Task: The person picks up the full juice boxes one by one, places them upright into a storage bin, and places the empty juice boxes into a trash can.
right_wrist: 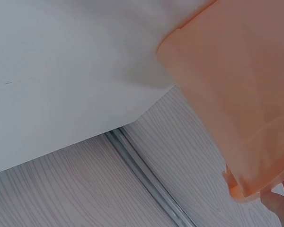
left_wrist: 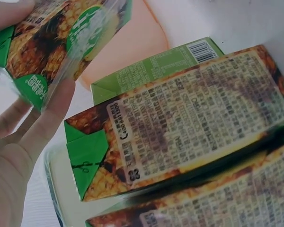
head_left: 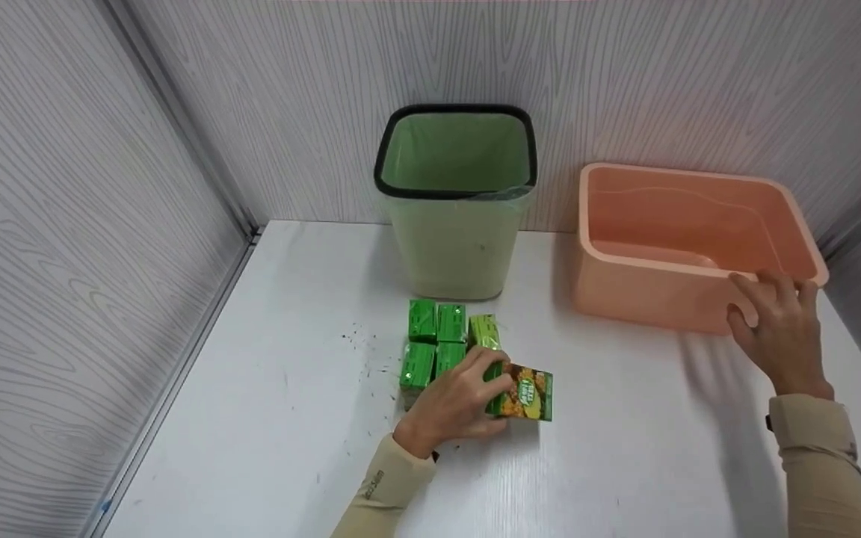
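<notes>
My left hand (head_left: 449, 403) grips a small drink carton (head_left: 529, 393) with a pineapple picture and green ends, wrapped in clear film. In the left wrist view, the carton (left_wrist: 52, 47) is pinched between thumb and fingers, raised beside other cartons. Just left of it, several green-topped cartons (head_left: 423, 320) stand in two columns, partly hidden by the hand. A lighter green carton (head_left: 483, 329) stands behind my fingers. Over at the right, my right hand (head_left: 782, 329) holds the front rim of an orange plastic bin (head_left: 655, 291), fingers over the edge and thumb outside.
A pale green trash can (head_left: 453, 246) with a black rim and a liner stands behind the cartons. Dark specks (head_left: 356, 336) are scattered on the white table (head_left: 251, 418). Wood-grain panels (head_left: 311, 112) enclose the table's back and sides.
</notes>
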{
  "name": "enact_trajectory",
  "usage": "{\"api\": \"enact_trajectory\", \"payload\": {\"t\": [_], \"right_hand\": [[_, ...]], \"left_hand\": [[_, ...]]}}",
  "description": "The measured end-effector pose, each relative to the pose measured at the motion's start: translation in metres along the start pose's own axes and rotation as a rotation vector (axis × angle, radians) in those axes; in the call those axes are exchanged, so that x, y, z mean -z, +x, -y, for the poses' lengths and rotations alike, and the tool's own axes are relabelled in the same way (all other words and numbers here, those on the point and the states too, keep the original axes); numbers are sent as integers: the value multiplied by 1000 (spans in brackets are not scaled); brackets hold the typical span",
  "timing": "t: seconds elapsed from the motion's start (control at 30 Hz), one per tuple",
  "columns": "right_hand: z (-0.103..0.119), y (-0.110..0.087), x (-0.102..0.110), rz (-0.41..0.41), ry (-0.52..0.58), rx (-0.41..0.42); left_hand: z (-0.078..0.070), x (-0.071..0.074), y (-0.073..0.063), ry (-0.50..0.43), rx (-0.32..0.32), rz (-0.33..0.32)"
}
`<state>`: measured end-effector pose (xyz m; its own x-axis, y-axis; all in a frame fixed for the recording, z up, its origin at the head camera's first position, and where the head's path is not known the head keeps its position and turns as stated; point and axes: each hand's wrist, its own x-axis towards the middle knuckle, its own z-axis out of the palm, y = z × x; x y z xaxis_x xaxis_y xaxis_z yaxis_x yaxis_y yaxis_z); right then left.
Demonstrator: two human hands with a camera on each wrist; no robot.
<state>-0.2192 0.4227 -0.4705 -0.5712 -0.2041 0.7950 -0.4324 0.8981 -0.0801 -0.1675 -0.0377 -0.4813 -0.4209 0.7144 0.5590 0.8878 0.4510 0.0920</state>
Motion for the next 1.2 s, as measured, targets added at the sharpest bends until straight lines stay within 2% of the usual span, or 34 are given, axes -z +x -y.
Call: {"api": "enact_trajectory", "payload": {"t": [0.17,0.3,0.63,0.97,1.2], "right_hand": [[1,1,0,10,8,12],[2,3,1,8,16,22],[10,2,2,-3,4,19],[15,2,0,-27,14,-20],[17,2,-1,-47,20,-25]], "left_hand": [[3,-2,2,11,-10,-69],[4,-1,6,-10,8,-111],[5,0,10,-226,129,-225],[8,-3,19,-346,170,-329],[9,-4,25,-430,255,-403]]}}
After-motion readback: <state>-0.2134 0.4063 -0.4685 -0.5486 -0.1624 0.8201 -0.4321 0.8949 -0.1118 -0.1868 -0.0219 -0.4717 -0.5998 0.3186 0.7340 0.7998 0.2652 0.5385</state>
